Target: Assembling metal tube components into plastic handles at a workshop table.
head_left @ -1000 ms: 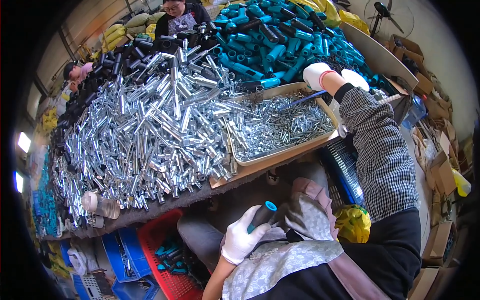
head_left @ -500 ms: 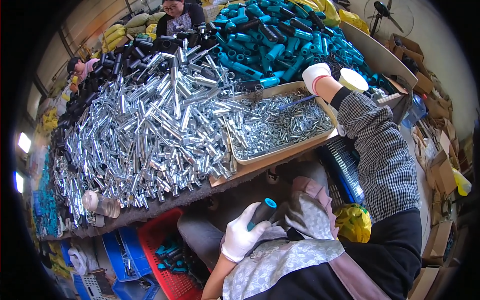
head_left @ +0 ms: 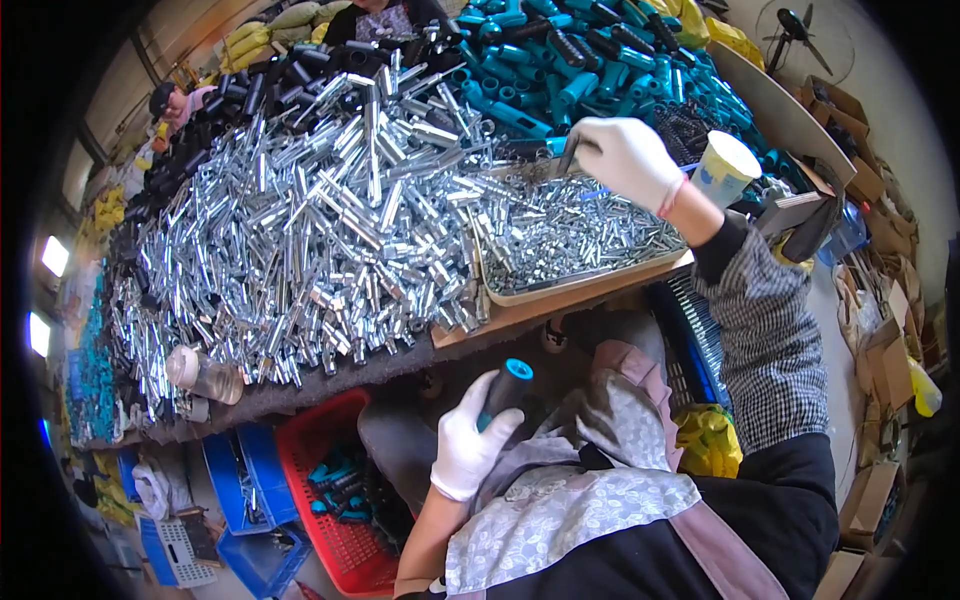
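nearest the viewer, a patterned pale grey apron (head_left: 570,525) covers the lap of the person, seated on the near side of a shallow tray (head_left: 520,297). the left hand (head_left: 466,440), in a white glove, is wrapped around a dark cylinder (head_left: 513,378) with a teal rim at its upper end, held tilted on the near side of the tray, below table level. to the left of the tray and lower, a red slotted basket (head_left: 350,560) holds teal and black pieces; a yellow bag (head_left: 708,440) sits on the tray's near right. the tray itself is filled with small metal parts (head_left: 580,225). over its far part reaches the white-gloved right hand (head_left: 630,160), well apart from the left, its fingertips pinched on a short dark piece (head_left: 569,155), too small to make out fully. left of the tray spreads a wide heap of shiny metal tubes (head_left: 280,240), with a clear bottle (head_left: 205,375) at its near edge. right of the tray stands a pale cup (head_left: 722,178). beyond the tray rises a mound of teal housings (head_left: 600,75); farther off, to its left, another person (head_left: 390,22) in dark sleeves is partly visible.
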Action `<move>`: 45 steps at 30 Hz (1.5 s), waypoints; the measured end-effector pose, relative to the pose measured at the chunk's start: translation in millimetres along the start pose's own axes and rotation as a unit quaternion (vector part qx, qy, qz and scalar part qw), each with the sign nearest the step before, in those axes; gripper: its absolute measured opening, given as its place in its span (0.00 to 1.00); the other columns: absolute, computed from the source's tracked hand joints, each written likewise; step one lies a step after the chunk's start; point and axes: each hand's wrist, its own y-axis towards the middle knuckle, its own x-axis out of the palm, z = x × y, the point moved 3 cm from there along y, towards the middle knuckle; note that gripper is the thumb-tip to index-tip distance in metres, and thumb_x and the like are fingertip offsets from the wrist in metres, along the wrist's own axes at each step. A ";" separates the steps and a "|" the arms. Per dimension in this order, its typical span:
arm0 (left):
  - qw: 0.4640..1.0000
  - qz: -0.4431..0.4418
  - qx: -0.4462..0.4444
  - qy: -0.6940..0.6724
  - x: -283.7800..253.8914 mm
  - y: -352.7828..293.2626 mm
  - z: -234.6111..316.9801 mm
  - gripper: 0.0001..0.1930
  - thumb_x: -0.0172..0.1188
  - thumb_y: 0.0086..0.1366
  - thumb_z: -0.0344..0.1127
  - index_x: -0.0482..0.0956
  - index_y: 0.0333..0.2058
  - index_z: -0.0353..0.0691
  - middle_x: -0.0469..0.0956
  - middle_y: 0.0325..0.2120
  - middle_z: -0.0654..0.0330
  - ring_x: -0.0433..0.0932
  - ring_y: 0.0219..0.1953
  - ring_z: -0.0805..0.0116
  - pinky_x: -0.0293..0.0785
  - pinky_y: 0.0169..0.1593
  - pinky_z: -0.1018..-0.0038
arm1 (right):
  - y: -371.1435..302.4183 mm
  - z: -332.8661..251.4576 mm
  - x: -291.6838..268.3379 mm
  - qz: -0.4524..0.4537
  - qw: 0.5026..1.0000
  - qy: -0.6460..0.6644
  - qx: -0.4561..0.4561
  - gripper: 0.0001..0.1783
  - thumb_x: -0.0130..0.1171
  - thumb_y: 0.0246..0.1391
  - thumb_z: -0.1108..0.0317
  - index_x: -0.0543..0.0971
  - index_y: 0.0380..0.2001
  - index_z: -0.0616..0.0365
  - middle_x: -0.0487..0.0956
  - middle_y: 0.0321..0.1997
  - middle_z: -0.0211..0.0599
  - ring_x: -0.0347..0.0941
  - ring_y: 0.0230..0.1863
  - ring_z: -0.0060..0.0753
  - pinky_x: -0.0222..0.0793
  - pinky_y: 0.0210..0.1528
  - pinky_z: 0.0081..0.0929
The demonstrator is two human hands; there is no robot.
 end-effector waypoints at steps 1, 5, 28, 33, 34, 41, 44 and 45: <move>1.000 -0.004 -0.017 0.009 -1.5 3.7 4.9 0.31 0.67 0.62 0.51 0.74 0.56 0.35 0.82 0.34 0.46 0.85 0.36 0.58 0.77 0.42 0.69 | -12.1 -5.7 6.9 -0.003 1.000 -0.003 -0.003 0.10 0.54 0.53 0.63 0.82 0.30 0.54 0.80 0.29 0.47 0.79 0.34 0.55 0.74 0.37 0.46; 0.999 0.001 -0.040 -0.037 -5.6 4.5 -7.2 0.39 0.69 0.61 0.59 0.72 0.58 0.33 0.73 0.22 0.68 0.69 0.21 0.83 0.65 0.26 0.81 | -48.7 8.6 24.4 -0.034 0.970 0.173 0.165 0.13 0.56 0.54 0.66 0.82 0.39 0.61 0.82 0.35 0.49 0.82 0.34 0.48 0.75 0.38 0.38; 0.998 -0.025 -0.055 0.004 7.4 -0.6 1.2 0.40 0.66 0.61 0.62 0.73 0.58 0.32 0.76 0.25 0.63 0.73 0.24 0.77 0.71 0.31 0.76 | -104.9 52.1 17.7 -0.126 0.988 -0.053 0.068 0.14 0.61 0.54 0.66 0.83 0.43 0.57 0.82 0.42 0.45 0.77 0.45 0.51 0.72 0.50 0.43; 0.999 -0.015 -0.022 0.021 9.0 -0.9 3.8 0.40 0.66 0.61 0.63 0.73 0.58 0.32 0.77 0.27 0.61 0.74 0.26 0.77 0.72 0.32 0.76 | -93.8 61.1 30.7 -0.128 0.987 -0.020 0.096 0.13 0.65 0.49 0.61 0.85 0.33 0.59 0.83 0.35 0.48 0.79 0.41 0.52 0.74 0.47 0.43; 1.000 -0.002 -0.003 0.026 8.4 -1.1 3.4 0.40 0.66 0.61 0.63 0.73 0.58 0.32 0.78 0.28 0.61 0.74 0.26 0.77 0.72 0.32 0.75 | -92.7 61.6 28.6 -0.128 0.987 -0.020 0.096 0.13 0.65 0.49 0.61 0.85 0.33 0.59 0.83 0.35 0.48 0.79 0.41 0.52 0.74 0.47 0.43; 0.998 -0.020 -0.061 0.009 4.1 -2.5 4.6 0.30 0.67 0.62 0.51 0.75 0.56 0.36 0.83 0.38 0.46 0.85 0.39 0.57 0.77 0.44 0.68 | -97.6 67.0 19.4 -0.055 0.993 0.032 0.101 0.09 0.62 0.54 0.66 0.82 0.34 0.61 0.81 0.33 0.49 0.79 0.40 0.55 0.74 0.45 0.43; 0.998 -0.022 -0.054 -0.014 7.7 -0.5 2.2 0.41 0.67 0.60 0.63 0.73 0.57 0.31 0.77 0.28 0.62 0.73 0.26 0.77 0.72 0.32 0.76 | -100.9 72.1 18.9 -0.042 0.994 -0.045 0.093 0.09 0.60 0.56 0.67 0.81 0.37 0.60 0.82 0.36 0.49 0.79 0.42 0.55 0.74 0.45 0.42; 0.998 -0.022 -0.053 -0.010 8.1 1.0 4.6 0.41 0.67 0.60 0.63 0.73 0.57 0.31 0.77 0.28 0.62 0.73 0.27 0.78 0.72 0.33 0.76 | -101.8 68.8 16.6 -0.011 0.996 -0.046 0.077 0.09 0.59 0.57 0.68 0.81 0.38 0.61 0.82 0.36 0.48 0.79 0.41 0.52 0.74 0.44 0.40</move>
